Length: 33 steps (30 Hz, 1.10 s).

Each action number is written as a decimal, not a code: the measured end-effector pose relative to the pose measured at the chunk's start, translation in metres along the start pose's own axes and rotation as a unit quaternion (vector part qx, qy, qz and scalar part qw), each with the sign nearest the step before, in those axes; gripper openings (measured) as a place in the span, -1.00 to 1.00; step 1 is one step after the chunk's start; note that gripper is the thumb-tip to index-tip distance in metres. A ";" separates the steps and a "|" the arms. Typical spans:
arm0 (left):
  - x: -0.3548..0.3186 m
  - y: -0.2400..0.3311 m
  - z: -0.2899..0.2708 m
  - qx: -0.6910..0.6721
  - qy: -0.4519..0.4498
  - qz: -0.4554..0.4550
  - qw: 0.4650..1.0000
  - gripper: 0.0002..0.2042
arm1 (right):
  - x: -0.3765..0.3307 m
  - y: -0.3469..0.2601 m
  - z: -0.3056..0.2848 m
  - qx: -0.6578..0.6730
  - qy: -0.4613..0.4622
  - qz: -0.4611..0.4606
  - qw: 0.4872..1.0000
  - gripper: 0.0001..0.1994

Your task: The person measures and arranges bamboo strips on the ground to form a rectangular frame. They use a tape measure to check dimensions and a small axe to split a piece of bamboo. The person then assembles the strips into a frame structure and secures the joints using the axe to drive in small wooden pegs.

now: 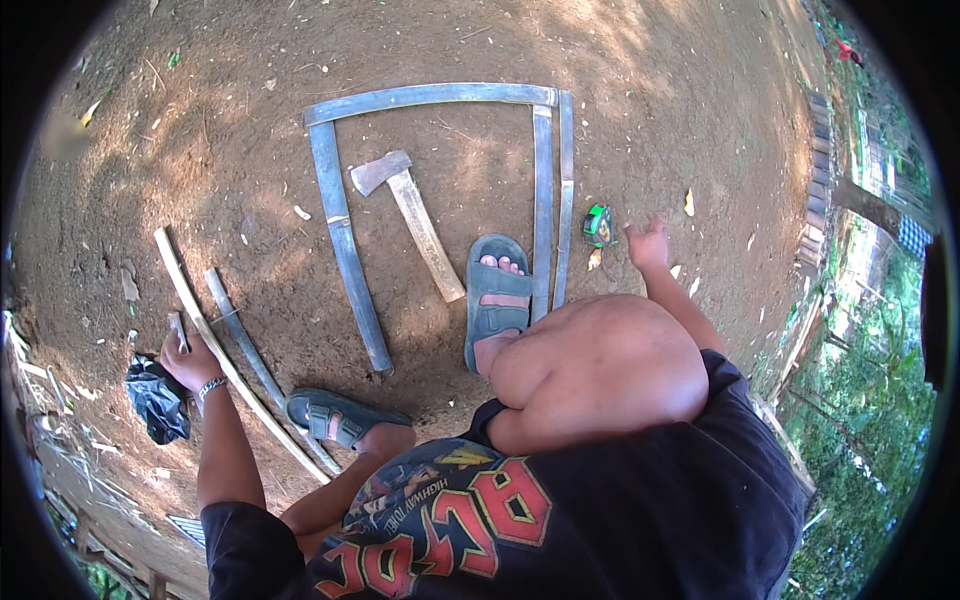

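Note:
I squat on bare dirt. My right hand (648,245) hovers with its fingers apart, holding nothing, just right of a green tape measure (598,225) lying on the ground. Down at the lower left, my left hand (187,362) is closed around a short pale stick (177,328), beside a crumpled black bag (158,400). Between my hands, grey bamboo slats (345,250) lie laid out as a three-sided frame, and an axe (410,215) with a wooden handle rests inside it. My sandalled right foot (497,300) stands inside the frame, next to its right slat (542,200).
Two long thin bamboo strips (225,355) lie slanted at the left, close to my left sandal (335,415). Scraps and splinters litter the left edge. A low fence (815,200) and green plants border the right side.

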<state>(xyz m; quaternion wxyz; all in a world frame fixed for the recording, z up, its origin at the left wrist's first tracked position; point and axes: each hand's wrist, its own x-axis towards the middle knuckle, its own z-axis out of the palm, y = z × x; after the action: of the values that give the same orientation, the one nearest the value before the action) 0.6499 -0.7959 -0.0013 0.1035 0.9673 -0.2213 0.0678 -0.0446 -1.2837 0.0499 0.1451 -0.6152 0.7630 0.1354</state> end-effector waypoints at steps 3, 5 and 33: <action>0.013 0.076 -0.009 -0.087 -0.030 0.016 0.996 -0.69 | -0.031 -0.005 0.014 -0.021 -0.055 -0.067 0.996 -0.09; 0.016 0.111 0.002 -0.148 -0.035 0.052 0.987 -0.69 | -0.042 -0.015 0.026 -0.039 -0.063 -0.092 0.993 -0.06; -0.085 0.364 -0.046 -0.517 -0.581 -0.050 0.626 -0.52 | -0.133 -0.292 -0.029 0.023 -0.415 -0.530 0.739 -0.21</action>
<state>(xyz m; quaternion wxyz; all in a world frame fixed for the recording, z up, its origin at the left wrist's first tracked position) 0.4087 -1.0709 0.0902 0.4398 0.6028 -0.1858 -0.6393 0.2663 -1.2358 0.1198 0.5097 -0.7996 0.1812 0.2608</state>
